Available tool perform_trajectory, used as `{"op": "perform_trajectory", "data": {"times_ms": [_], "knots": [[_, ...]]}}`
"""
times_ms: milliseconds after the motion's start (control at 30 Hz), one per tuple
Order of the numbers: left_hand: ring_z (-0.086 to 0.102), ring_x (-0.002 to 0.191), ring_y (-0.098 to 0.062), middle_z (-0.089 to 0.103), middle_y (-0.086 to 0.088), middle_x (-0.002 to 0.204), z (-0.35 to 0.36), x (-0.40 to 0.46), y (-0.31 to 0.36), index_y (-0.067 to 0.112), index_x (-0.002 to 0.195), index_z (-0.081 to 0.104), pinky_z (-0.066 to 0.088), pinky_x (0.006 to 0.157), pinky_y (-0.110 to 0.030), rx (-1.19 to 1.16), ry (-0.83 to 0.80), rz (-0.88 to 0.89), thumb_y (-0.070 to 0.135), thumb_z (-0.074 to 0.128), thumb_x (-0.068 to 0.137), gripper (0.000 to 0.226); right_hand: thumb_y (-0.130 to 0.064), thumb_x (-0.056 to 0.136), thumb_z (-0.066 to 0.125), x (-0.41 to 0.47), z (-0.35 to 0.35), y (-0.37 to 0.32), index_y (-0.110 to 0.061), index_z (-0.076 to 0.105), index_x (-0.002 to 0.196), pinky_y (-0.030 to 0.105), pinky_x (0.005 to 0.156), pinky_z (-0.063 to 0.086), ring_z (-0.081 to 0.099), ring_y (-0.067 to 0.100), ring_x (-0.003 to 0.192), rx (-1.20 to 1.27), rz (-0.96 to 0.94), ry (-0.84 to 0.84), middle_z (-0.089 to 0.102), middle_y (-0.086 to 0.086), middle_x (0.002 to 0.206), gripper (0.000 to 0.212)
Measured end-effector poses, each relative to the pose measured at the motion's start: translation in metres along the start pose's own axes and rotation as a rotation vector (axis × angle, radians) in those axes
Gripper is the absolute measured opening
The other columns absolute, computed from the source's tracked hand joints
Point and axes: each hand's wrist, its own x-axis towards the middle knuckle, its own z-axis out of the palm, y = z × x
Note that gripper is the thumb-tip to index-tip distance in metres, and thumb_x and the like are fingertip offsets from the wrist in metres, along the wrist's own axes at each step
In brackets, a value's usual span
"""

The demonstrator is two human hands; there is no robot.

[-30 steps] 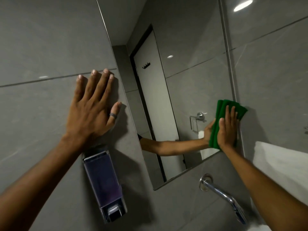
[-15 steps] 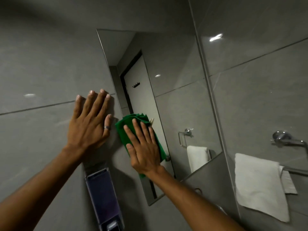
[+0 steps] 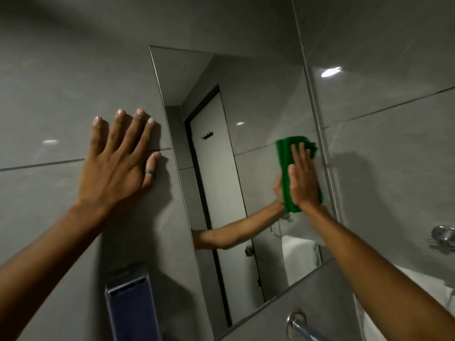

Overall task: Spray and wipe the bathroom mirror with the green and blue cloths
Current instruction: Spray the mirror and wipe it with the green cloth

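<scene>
Right hand (image 3: 304, 180) fingers (image 3: 299, 156) are laid flat and together, not curled, pressing the green cloth (image 3: 286, 173) against the mirror (image 3: 258, 119). Cloth is folded into a pad, pinned under the palm near the mirror's right edge, roughly mid-height. Left hand (image 3: 118, 163) fingers (image 3: 118, 126) are spread apart, empty, planted flat on the grey wall tile (image 3: 61, 94) just left of the mirror; a ring (image 3: 149, 172) is worn on the thumb. Judged as bracing only.

Step in hand: wiping pass with the green cloth. No spray bottle and no blue cloth are seen, so spraying is judged done and the blue-cloth pass is still outstanding.

Next move: flat palm pressure is to be kept and the pad swept across the glass; top corners and the lower strip by the tap (image 3: 299, 326) need reach. The soap dispenser (image 3: 130, 311) sits below the left hand, the towel ring (image 3: 443, 236) right of the mirror; both should be cleared.
</scene>
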Motion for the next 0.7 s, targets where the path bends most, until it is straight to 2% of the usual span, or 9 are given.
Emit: {"op": "perform_trajectory", "data": {"times_ms": [133, 267, 433, 533, 600, 700], "knots": [[-0.007, 0.165, -0.032, -0.003, -0.010, 0.178, -0.002, 0.001, 0.001, 0.020, 0.168, 0.004, 0.000, 0.132, -0.060, 0.014, -0.025, -0.018, 0.059, 0.011, 0.103, 0.076, -0.041, 0.103, 0.016, 0.018, -0.014, 0.039, -0.025, 0.015, 0.162, 0.052, 0.128, 0.013, 0.008, 0.020, 0.159, 0.030, 0.166, 0.072, 0.008, 0.002, 0.172, 0.061], [-0.006, 0.165, -0.033, -0.003, -0.010, 0.178, -0.005, 0.003, 0.002, 0.021, 0.168, 0.001, -0.001, 0.133, -0.060, 0.009, -0.041, -0.017, 0.058, 0.012, 0.103, 0.076, -0.042, 0.102, 0.015, 0.006, -0.006, 0.022, -0.028, 0.010, 0.162, 0.053, 0.128, 0.011, 0.006, 0.022, 0.160, 0.015, 0.167, 0.084, 0.005, 0.002, 0.172, 0.062], [-0.005, 0.164, -0.033, -0.002, -0.010, 0.177, -0.006, 0.002, 0.003, 0.020, 0.168, 0.003, 0.000, 0.133, -0.059, 0.000, -0.037, -0.018, 0.058, 0.013, 0.103, 0.076, -0.045, 0.102, 0.010, -0.042, 0.032, -0.087, -0.030, 0.000, 0.160, 0.052, 0.130, 0.006, -0.002, 0.020, 0.160, -0.059, -0.171, 0.026, -0.002, 0.000, 0.171, 0.060], [-0.004, 0.164, -0.031, -0.001, -0.011, 0.177, -0.008, 0.003, 0.005, 0.015, 0.168, 0.004, 0.002, 0.133, -0.058, -0.018, -0.040, -0.046, 0.057, 0.015, 0.103, 0.078, -0.050, 0.103, 0.006, -0.042, 0.048, -0.170, -0.031, 0.003, 0.161, 0.048, 0.130, -0.001, -0.001, 0.020, 0.160, -0.068, -0.354, -0.006, 0.002, 0.001, 0.172, 0.062], [-0.001, 0.164, -0.031, 0.001, -0.013, 0.176, -0.009, 0.004, 0.007, 0.011, 0.167, 0.006, 0.002, 0.133, -0.057, -0.032, -0.045, -0.064, 0.055, 0.016, 0.103, 0.078, -0.050, 0.103, 0.010, -0.023, 0.050, -0.219, -0.034, 0.007, 0.161, 0.047, 0.130, -0.001, 0.002, 0.021, 0.160, -0.046, -0.416, -0.005, 0.005, -0.001, 0.173, 0.060], [0.003, 0.164, -0.032, 0.005, -0.016, 0.176, -0.009, 0.004, 0.007, 0.008, 0.167, 0.009, 0.005, 0.134, -0.056, -0.028, -0.027, -0.068, 0.051, 0.016, 0.103, 0.078, -0.048, 0.105, 0.022, 0.014, 0.050, -0.272, -0.033, 0.011, 0.161, 0.052, 0.129, 0.007, 0.006, 0.024, 0.160, -0.039, -0.512, -0.012, 0.007, 0.000, 0.172, 0.059]]}}
